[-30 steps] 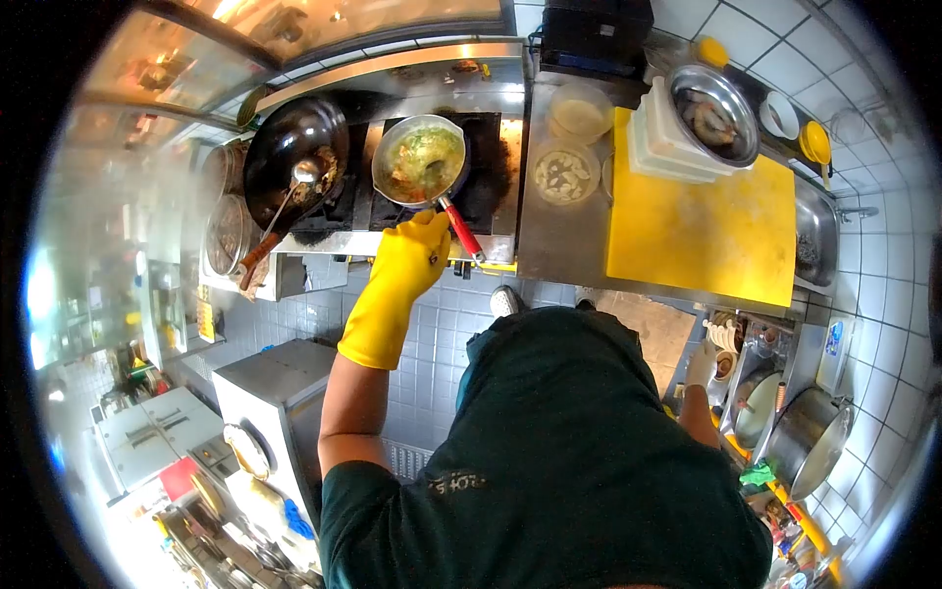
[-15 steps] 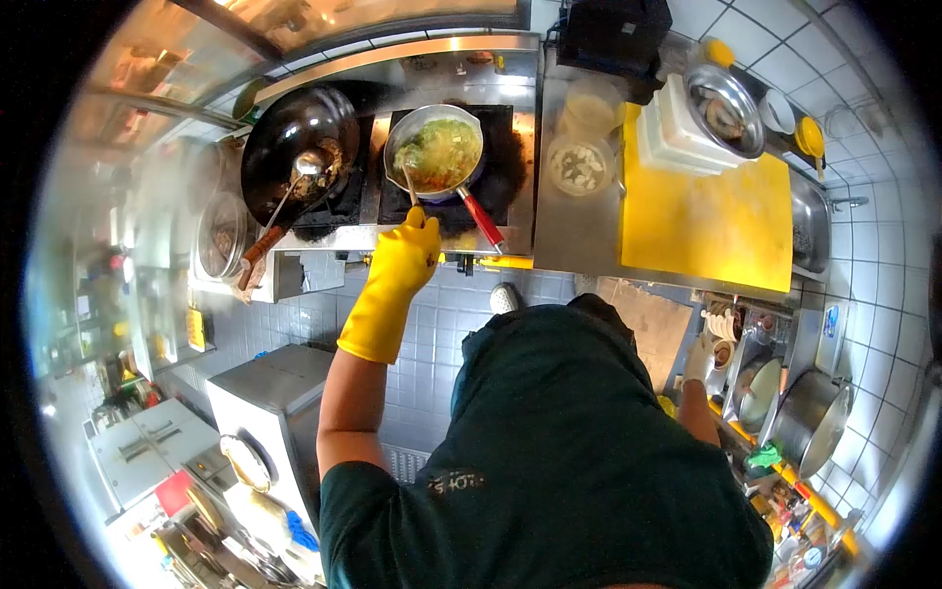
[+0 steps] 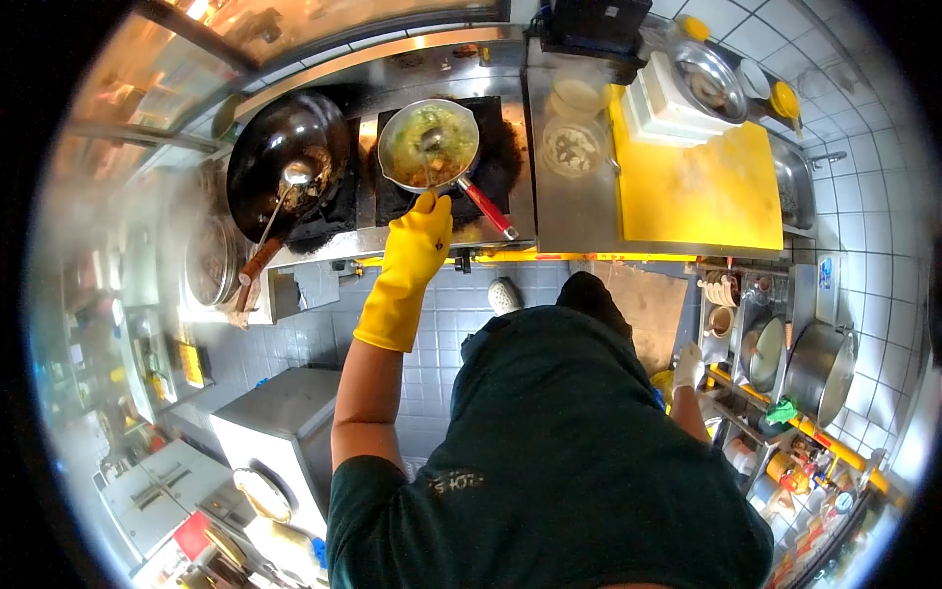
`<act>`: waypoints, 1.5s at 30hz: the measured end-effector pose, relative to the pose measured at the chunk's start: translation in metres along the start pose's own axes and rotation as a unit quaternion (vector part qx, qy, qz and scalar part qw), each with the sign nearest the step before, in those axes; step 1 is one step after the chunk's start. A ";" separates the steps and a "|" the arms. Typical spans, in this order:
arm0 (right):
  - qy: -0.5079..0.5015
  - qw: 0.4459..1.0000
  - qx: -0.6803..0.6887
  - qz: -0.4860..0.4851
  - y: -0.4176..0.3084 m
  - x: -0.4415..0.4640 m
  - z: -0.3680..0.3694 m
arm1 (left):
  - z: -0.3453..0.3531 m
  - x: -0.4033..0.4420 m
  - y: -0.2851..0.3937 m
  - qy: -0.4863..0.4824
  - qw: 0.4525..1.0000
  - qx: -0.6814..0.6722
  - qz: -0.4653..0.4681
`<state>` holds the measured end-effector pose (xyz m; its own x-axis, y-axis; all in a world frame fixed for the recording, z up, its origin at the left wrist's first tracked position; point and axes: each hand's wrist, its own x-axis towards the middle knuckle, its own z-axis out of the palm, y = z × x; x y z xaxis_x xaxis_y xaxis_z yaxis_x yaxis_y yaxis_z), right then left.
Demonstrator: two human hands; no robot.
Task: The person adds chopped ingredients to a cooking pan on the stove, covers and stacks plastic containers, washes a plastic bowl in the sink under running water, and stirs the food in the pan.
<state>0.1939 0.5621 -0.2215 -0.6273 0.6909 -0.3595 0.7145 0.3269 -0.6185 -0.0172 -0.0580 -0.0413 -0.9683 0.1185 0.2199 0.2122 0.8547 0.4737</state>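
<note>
My left hand (image 3: 422, 236), in a long yellow rubber glove, is closed round the handle of a spoon (image 3: 431, 139). The spoon's bowl sits in the green and orange food of a round pan (image 3: 391, 157) on the stove. That pan's red handle (image 3: 487, 209) points to the lower right, beside my left hand and apart from it. My right hand (image 3: 689, 366), in a white glove, hangs low at my right side near the shelves. Its fingers are too small to make out.
Left of the pan stands a dark wok (image 3: 285, 133) with a ladle (image 3: 296, 174) in it. To the right are bowls (image 3: 573, 145), a yellow board (image 3: 702, 201), white containers (image 3: 677, 98) and a sink (image 3: 791, 187). A large pot (image 3: 822, 368) is on the lower right shelves.
The spoon has moved from the pan's left side to its middle, and my left hand has shifted slightly right. The camera view has also shifted a little. My right hand stays low at my side.
</note>
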 end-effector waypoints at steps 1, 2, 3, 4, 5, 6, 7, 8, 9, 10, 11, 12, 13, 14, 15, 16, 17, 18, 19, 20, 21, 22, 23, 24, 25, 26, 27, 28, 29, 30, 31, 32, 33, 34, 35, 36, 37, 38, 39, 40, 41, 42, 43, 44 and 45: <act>0.008 1.000 -0.008 -0.009 0.004 -0.003 -0.003 | 0.001 -0.005 -0.003 -0.004 1.000 0.021 -0.010; 0.017 1.000 -0.015 -0.018 0.012 -0.002 -0.006 | -0.001 -0.009 -0.002 -0.008 0.999 0.041 -0.019; 0.050 0.994 -0.072 -0.059 0.052 0.015 -0.006 | -0.007 -0.017 0.003 0.024 0.999 0.048 -0.003; 0.039 0.997 -0.059 -0.015 0.050 0.011 -0.008 | -0.017 -0.025 0.013 0.019 0.999 0.042 0.010; 0.028 0.998 -0.046 0.028 0.043 0.004 -0.012 | -0.027 -0.031 0.024 0.014 0.999 0.036 0.024; 0.016 0.997 -0.032 0.071 0.037 -0.002 -0.014 | -0.032 -0.035 0.030 0.008 0.999 0.031 0.036; 0.025 0.996 -0.061 0.063 0.032 -0.010 -0.016 | -0.030 -0.037 0.030 -0.016 0.998 0.039 0.045; 0.028 0.997 -0.066 0.040 0.028 -0.015 -0.018 | -0.024 -0.035 0.025 -0.021 0.997 0.062 0.044; 0.029 0.997 -0.071 0.018 0.027 -0.019 -0.020 | -0.014 -0.030 0.018 -0.027 0.995 0.086 0.043; 0.030 0.997 -0.077 -0.004 0.027 -0.022 -0.022 | -0.006 -0.025 0.011 -0.034 0.993 0.110 0.042; 0.024 0.994 -0.101 -0.042 0.032 -0.016 -0.024 | 0.000 -0.019 0.007 -0.032 0.991 0.130 0.024; 0.019 0.989 -0.123 -0.079 0.041 -0.004 -0.027 | 0.003 -0.022 0.005 -0.023 0.992 0.125 0.021; 0.016 0.990 -0.114 -0.078 0.051 0.006 -0.028 | 0.004 -0.024 0.001 -0.014 0.992 0.120 0.021; 0.013 0.991 -0.105 -0.078 0.055 0.013 -0.029 | 0.006 -0.023 -0.001 -0.004 0.993 0.114 0.024; 0.013 0.997 -0.063 -0.038 0.053 0.018 -0.027 | 0.003 -0.030 0.004 0.014 0.993 0.109 0.035; 0.021 1.000 -0.016 0.006 0.054 0.022 -0.032 | 0.010 -0.044 0.000 0.043 0.995 0.075 0.053; 0.033 0.999 0.038 0.001 0.083 0.036 -0.030 | 0.019 -0.055 -0.001 0.035 0.994 0.091 0.053; 0.032 0.999 0.006 -0.023 0.056 0.013 -0.035 | 0.037 -0.070 -0.007 0.054 0.990 0.112 0.072; 0.058 0.992 -0.070 -0.087 0.049 0.004 -0.033 | 0.053 -0.083 -0.017 0.022 0.995 0.085 0.050; 0.080 0.974 -0.155 -0.142 0.047 -0.002 -0.039 | 0.070 -0.094 -0.038 -0.044 0.990 0.131 0.028; 0.056 0.891 -0.403 -0.203 0.051 -0.001 -0.042 | 0.084 -0.105 -0.055 -0.022 0.994 0.108 0.010; 0.071 0.934 -0.310 -0.162 0.047 -0.009 -0.043 | 0.072 -0.092 -0.028 -0.010 0.970 -0.148 -0.194; 0.026 0.926 -0.368 -0.085 0.030 -0.010 -0.049 | 0.053 -0.073 0.002 -0.001 0.956 -0.158 -0.247; 0.055 0.932 -0.329 -0.143 0.057 0.001 -0.046 | 0.043 -0.061 0.020 0.011 0.938 -0.163 -0.307; 0.076 0.951 -0.274 -0.120 0.081 0.013 -0.046 | 0.045 -0.062 0.007 0.053 0.942 -0.208 -0.258; 0.093 0.966 -0.218 -0.103 0.097 0.025 -0.048 | 0.043 -0.051 0.014 0.085 0.969 -0.145 -0.179; 0.100 0.981 -0.157 -0.048 0.093 0.029 -0.058 | 0.040 -0.041 0.021 0.124 0.984 -0.074 -0.103; 0.108 0.983 -0.147 -0.036 0.099 0.037 -0.069 | 0.023 -0.027 0.056 0.153 0.982 0.107 0.012; 0.114 0.983 -0.138 -0.026 0.106 0.043 -0.077 | 0.012 -0.016 0.088 0.203 0.968 0.133 0.060; 0.120 0.984 -0.128 -0.015 0.108 0.052 -0.090 | 0.011 -0.003 0.119 0.255 0.948 0.158 0.108; 0.121 0.988 -0.092 0.004 0.106 0.057 -0.100 | 0.018 0.005 0.123 0.292 0.943 0.116 0.111; 0.121 0.991 -0.053 0.022 0.104 0.063 -0.113 | 0.018 0.015 0.177 0.292 0.950 0.017 0.113; 0.119 0.992 -0.015 0.039 0.105 0.072 -0.127 | 0.031 0.020 0.214 0.271 0.958 -0.072 0.061; 0.121 0.992 -0.007 0.031 0.109 0.084 -0.139 | 0.044 0.026 0.251 0.258 0.953 -0.160 0.007; 0.123 0.992 0.000 0.023 0.115 0.094 -0.149 | 0.063 0.034 0.284 0.238 0.950 -0.201 -0.009; 0.122 0.992 0.008 0.015 0.117 0.104 -0.162 | 0.087 0.044 0.322 0.212 0.950 -0.228 0.002; 0.112 0.993 -0.009 0.025 0.119 0.115 -0.176 | 0.112 0.052 0.359 0.183 0.950 -0.254 0.013; 0.115 0.993 0.013 0.017 0.121 0.122 -0.189 | 0.138 0.062 0.395 0.147 0.949 -0.278 0.033; 0.116 0.993 0.033 0.006 0.125 0.130 -0.203 | 0.163 0.069 0.432 0.108 0.947 -0.298 0.055; 0.119 0.992 0.050 -0.009 0.127 0.139 -0.218 | 0.189 0.079 0.469 0.074 0.941 -0.320 0.077; 0.125 0.990 0.062 -0.012 0.128 0.146 -0.232 | 0.214 0.088 0.504 0.036 0.935 -0.338 0.099; 0.131 0.989 0.073 -0.015 0.127 0.150 -0.244 | 0.239 0.098 0.541 0.002 0.926 -0.356 0.123; 0.135 0.987 0.084 -0.018 0.126 0.152 -0.256 | 0.260 0.107 0.576 -0.033 0.916 -0.370 0.149; 0.146 0.985 0.086 -0.026 0.125 0.153 -0.268 | 0.278 0.114 0.608 -0.065 0.905 -0.384 0.173; 0.156 0.983 0.089 -0.034 0.123 0.153 -0.279 | 0.295 0.121 0.640 -0.090 0.893 -0.393 0.200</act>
<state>0.2727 0.8878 -0.1577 -0.5271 0.8441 -0.0984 0.5905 0.2805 -0.7567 -0.0379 0.6522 0.0367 -0.7842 0.4757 0.3984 0.5048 0.1157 0.8554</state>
